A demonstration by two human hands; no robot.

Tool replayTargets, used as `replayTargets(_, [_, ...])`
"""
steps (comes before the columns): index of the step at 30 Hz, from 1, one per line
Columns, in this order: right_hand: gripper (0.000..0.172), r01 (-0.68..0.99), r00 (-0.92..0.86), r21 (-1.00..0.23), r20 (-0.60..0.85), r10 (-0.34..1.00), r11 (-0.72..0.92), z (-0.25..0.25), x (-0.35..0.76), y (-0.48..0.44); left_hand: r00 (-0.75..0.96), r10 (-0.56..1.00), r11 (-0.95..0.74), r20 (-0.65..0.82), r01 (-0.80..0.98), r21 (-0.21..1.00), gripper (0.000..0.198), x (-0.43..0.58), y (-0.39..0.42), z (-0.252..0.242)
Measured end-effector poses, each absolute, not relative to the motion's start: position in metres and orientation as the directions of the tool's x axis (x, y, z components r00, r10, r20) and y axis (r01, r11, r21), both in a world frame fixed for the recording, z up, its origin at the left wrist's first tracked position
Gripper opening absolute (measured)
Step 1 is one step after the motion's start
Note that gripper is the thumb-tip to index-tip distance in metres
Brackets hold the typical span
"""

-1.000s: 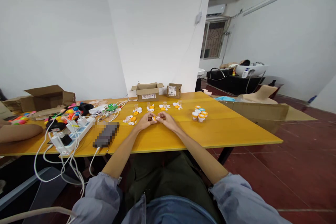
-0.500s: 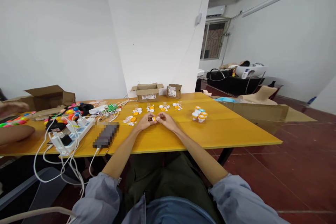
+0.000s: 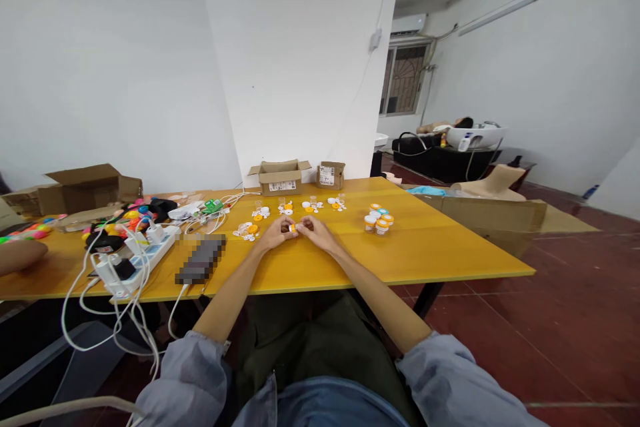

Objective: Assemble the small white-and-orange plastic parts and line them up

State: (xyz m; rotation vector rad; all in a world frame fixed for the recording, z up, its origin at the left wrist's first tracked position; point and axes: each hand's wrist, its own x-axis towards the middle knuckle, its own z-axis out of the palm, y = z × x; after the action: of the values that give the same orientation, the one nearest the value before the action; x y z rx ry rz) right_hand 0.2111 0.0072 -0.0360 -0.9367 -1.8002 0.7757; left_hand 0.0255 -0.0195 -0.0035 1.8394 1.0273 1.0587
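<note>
Above the yellow table (image 3: 320, 267), both of my hands are close together around a small orange-and-white jar lid (image 3: 293, 229). My left hand (image 3: 275, 234) is closed, with its thumb and fingers on the orange side. My right hand (image 3: 318, 233) pinches at the other side, where a pale, clear bit shows between the fingertips; fingers hide most of it. Beyond my hands lie small groups of parts: clear cups, orange lids (image 3: 253, 229), white lids (image 3: 306, 204) and little white pieces. To the right stands a cluster of lidded clear jars (image 3: 381, 227) with orange, white and blue tops.
At the table's back stand two cardboard boxes, an open one (image 3: 281, 183) and a smaller one (image 3: 331, 176). Left of my arm lie a dark phone-like device (image 3: 201, 260) and a power strip (image 3: 145, 260) with tangled white cables. Another person's forearm (image 3: 23, 257) rests at the far left.
The other person's raised hand at the far left has gone from view, and the forearm has drawn back left. My hands stay nearly in place, the lid turned slightly between them.
</note>
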Motion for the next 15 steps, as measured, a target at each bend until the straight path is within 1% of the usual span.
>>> replayTargets(5, [0.026, 0.343, -0.277, -0.805, 0.406, 0.871, 0.485, -0.0309, 0.2111, 0.0025, 0.332, 0.899, -0.379, 0.285, 0.266, 0.886, 0.038, 0.0269, -0.0227, -0.0013])
replayTargets(9, [0.019, 0.268, -0.306, -0.809, 0.443, 0.843, 0.522, -0.0289, 0.2107, 0.0010, 0.330, 0.898, -0.383, 0.290, 0.265, 0.885, 0.036, 0.0262, -0.0212, -0.0028])
replayTargets(12, [0.022, 0.221, -0.314, -0.811, 0.467, 0.827, 0.542, -0.0306, 0.2104, 0.0028, 0.329, 0.897, -0.385, 0.294, 0.257, 0.886, 0.036, 0.0258, -0.0201, -0.0037])
replayTargets(15, [0.030, 0.244, -0.287, -0.816, 0.456, 0.842, 0.525, -0.0339, 0.2101, 0.0054, 0.332, 0.897, -0.383, 0.292, 0.252, 0.889, 0.037, 0.0261, -0.0205, -0.0035])
